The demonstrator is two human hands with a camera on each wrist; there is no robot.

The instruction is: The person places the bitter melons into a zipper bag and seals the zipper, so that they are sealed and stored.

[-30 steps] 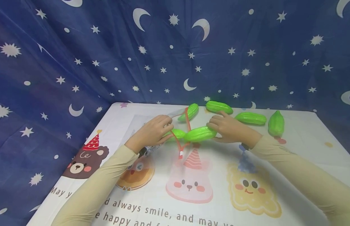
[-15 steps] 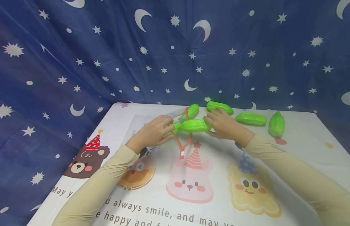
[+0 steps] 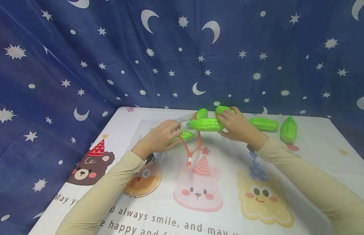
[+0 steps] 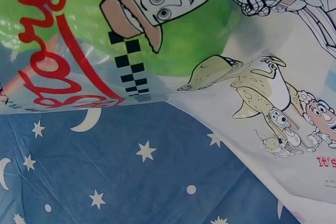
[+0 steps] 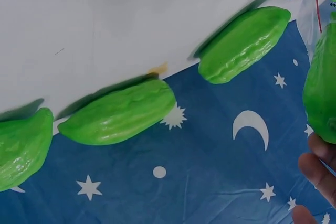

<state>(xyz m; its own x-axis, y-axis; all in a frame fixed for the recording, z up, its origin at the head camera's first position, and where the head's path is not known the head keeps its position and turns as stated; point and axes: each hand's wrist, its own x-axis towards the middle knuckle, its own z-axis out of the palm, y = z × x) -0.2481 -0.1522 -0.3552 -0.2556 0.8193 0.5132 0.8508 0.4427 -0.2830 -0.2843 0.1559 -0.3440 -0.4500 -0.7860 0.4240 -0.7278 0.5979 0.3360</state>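
A clear plastic bag with a red-edged mouth (image 3: 187, 150) spreads across the middle of the table. My left hand (image 3: 159, 137) pinches the bag's rim on its left side. Cartoon figures are printed on the bag (image 4: 210, 72), which fills much of the left wrist view; the left hand is out of that view. My right hand (image 3: 237, 126) grips one end of a green bitter melon (image 3: 206, 124), whose tip points left over the bag's mouth. The right wrist view shows curled fingers (image 5: 319, 171) at that melon's end. Another bitter melon (image 3: 186, 134) shows within the red rim, partly behind the left fingers.
A bitter melon (image 3: 202, 113) lies at the back, partly behind the red edge. Another bitter melon (image 3: 222, 109) is half hidden by the right hand. Two more, a lying melon (image 3: 264, 124) and a melon pointing away (image 3: 289, 130), stand right. A blue star-patterned curtain (image 3: 182, 49) backs the table.
My right hand has moved the held bitter melon farther back, off the one inside the red rim, after a brief shift left. The left hand stays on the bag's rim.
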